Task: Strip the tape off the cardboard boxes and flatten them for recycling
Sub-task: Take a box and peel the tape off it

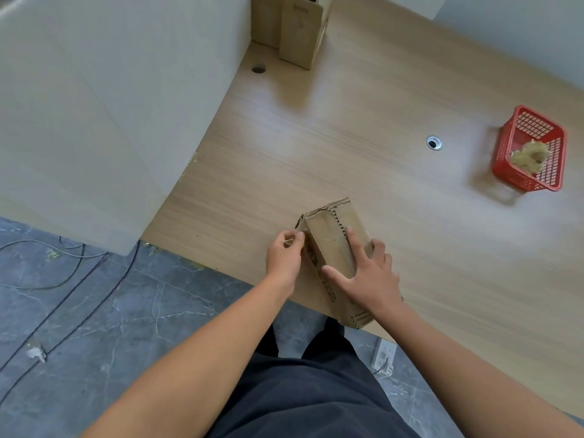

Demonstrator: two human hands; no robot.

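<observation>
Hands (283, 256) (371, 275) on box (328, 237); pinched tape (289, 241) indistinct.

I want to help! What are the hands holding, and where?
The left hand pinches what looks like tape at the far left corner of the cardboard box. The right hand only presses flat on its top.

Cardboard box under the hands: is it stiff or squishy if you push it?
Probably fairly stiff: the brown corrugated cardboard box holds its shape under the flat right hand. Likely light, being just cardboard. It may slide on the smooth wooden table.
</observation>
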